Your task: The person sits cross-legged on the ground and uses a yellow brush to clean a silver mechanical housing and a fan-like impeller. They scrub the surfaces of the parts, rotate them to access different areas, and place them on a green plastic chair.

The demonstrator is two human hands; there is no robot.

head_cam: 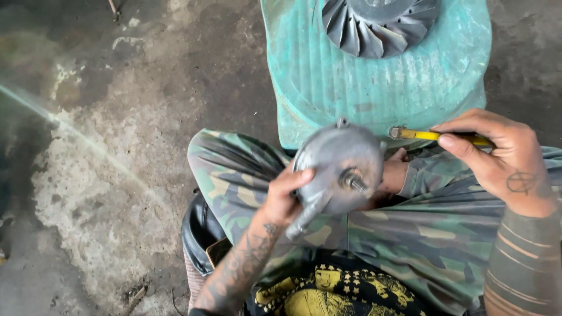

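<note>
Concrete floor (105,164), stained and patchy, fills the far left, well away from anything we hold. Moving right, our left hand (281,196) comes up from below, its fingers wrapped over the left edge of a round grey metal housing (333,167), thumb pressed against the face, so the grip is closed on it. The housing sits over our lap, above the camouflage trousers (374,234), tilted with its face toward us. Just right of that grip, a threaded stud (354,181) sticks out of the housing's middle. Above and behind the housing stands a worn turquoise stool (363,76), with a dark finned fan wheel (377,23) lying on its top. Farther right, our right hand (503,158) pinches a yellow-handled tool (433,136) between thumb and fingers; its metal tip (397,132) points left, near the housing's upper right rim, though we cannot tell whether they touch.
</note>
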